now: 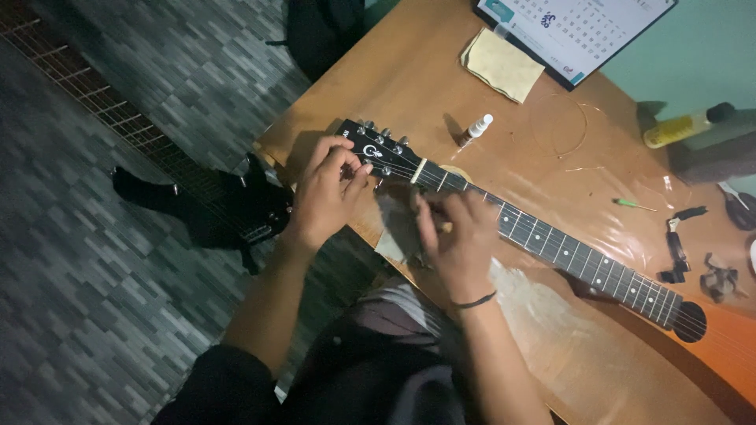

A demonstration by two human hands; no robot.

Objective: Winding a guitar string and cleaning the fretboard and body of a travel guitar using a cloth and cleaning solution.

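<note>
Gripping: left hand (327, 193) pinching a tuning peg (365, 166) on the guitar headstock (378, 149)
Right hand (457, 236): blurred on strings; grip state unclear
Risk: overtightening could snap a string

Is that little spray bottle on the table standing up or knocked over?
Upright. The spray bottle stands on its base on the table, white cap on top, shadow to its left.

Guitar (551, 244) lies across table (409, 86), headstock (378, 149) to the left, body (709, 338) at lower right. Left hand (324, 193) on headstock's near edge at the tuning pegs; right hand (457, 236) on neck just right of nut. Spray bottle (476, 128) behind neck. Cloth (502, 64) & calendar (575, 24) farther back. Screwdriver (634, 205) right of bottle. Second guitar (197, 197) on floor, left of table.
</note>
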